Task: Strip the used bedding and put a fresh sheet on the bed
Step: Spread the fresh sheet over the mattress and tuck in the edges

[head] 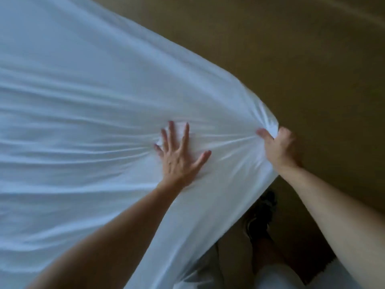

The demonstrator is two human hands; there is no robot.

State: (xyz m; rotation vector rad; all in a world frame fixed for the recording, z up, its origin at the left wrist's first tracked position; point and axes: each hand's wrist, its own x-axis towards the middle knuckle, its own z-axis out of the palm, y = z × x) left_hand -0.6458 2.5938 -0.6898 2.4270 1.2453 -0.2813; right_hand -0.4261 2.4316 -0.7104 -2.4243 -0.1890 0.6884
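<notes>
Plain brownish-tan floor (302, 59) spreads beyond and to the right of the right hand (279, 149). Far past it runs a paler, blurred band (354, 9). Light is dim.

A dull brown-olive floor (312, 69) fills the right side and the far part of the scene, with a paler strip (354, 9) crossing its far right corner. Near the bottom, right of centre, a dark shoe (260, 215) stands on that floor, with pale frayed-edged cloth (333, 268) just nearer.
</notes>
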